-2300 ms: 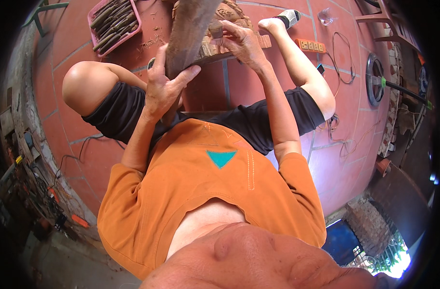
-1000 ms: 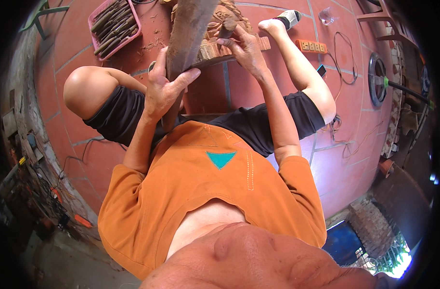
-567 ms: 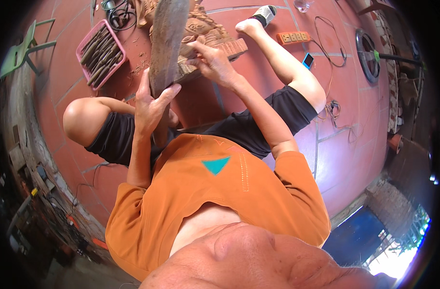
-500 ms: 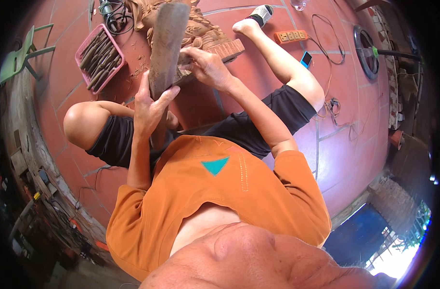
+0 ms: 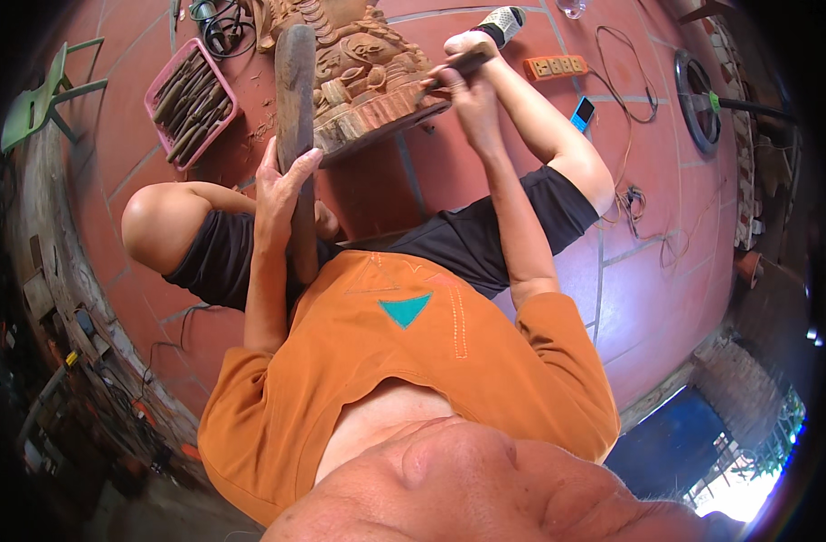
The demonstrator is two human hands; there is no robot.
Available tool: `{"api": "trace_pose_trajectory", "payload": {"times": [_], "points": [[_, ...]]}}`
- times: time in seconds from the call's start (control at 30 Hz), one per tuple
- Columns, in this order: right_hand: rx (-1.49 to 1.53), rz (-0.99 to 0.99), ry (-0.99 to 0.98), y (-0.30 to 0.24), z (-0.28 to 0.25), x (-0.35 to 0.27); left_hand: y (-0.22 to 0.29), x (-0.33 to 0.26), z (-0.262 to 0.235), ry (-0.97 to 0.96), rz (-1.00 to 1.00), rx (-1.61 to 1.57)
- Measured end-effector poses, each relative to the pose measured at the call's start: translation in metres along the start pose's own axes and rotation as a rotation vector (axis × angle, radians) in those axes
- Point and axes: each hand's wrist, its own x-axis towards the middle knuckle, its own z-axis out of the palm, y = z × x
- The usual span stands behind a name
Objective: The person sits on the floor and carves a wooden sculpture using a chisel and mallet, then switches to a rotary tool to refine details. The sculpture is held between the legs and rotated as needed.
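Observation:
My left hand [image 5: 279, 190] is closed around a long, worn wooden club [image 5: 294, 86], which stands out ahead of me with its lower end by my lap. In my right hand [image 5: 476, 113] is a dark carving chisel [image 5: 471, 62]; its thin end points left, toward the edge of the wood carving. That reddish-brown carving [image 5: 377, 77], cut in deep relief with rounded shapes, rests on the floor in front of me. The club covers part of its left side. A gap separates my right hand from my raised right foot.
A pink basket [image 5: 183, 169] full of carving tools stands at the left, with wood shavings beside it. Farther left is a green chair [image 5: 35, 108]. To the right lie an orange power strip [image 5: 555, 67], a blue phone [image 5: 582, 113] and loose cords. A black ring-shaped stand base [image 5: 693, 99] is beyond.
My right hand has moved right, from beside the club to near my right foot, and the chisel now shows clearly. The club has turned and looks narrower in my left hand.

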Motion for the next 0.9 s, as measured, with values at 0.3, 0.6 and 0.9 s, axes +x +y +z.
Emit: {"api": "trace_pose_trajectory", "payload": {"times": [0.3,0.6,0.9], "points": [[0.038,0.160,0.049,-0.011,-0.019,0.002,-0.005,0.006,0.000,0.039,-0.069,-0.122],[-0.471,0.051,-0.091,0.008,0.020,-0.015,0.034,-0.005,-0.022,0.044,0.167,-0.417],[-0.505,0.094,-0.104,0.000,0.026,-0.016,0.117,-0.072,-0.109,0.234,0.704,-0.381]]}}
